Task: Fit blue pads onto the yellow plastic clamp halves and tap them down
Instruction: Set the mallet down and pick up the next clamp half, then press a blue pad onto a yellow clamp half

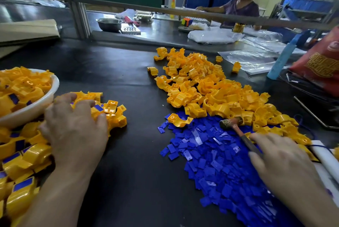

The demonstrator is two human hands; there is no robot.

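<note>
Right grip [280, 157] flat, fingers straight, clasping nothing, over heap of blue pads [216, 162] near right edge of desk [132, 162]. Small hammer [238, 131] just ahead, head far-left, handle running back under fingertips. Bare yellow clamp halves [201, 83] beyond. Left grip [73, 129] splayed on fitted halves [113, 114] beside white bowl [53, 87], well apart from pads.

Bare black table [132, 153] lies open between fitted clamps [110, 114] and blue pads [211, 162].
</note>
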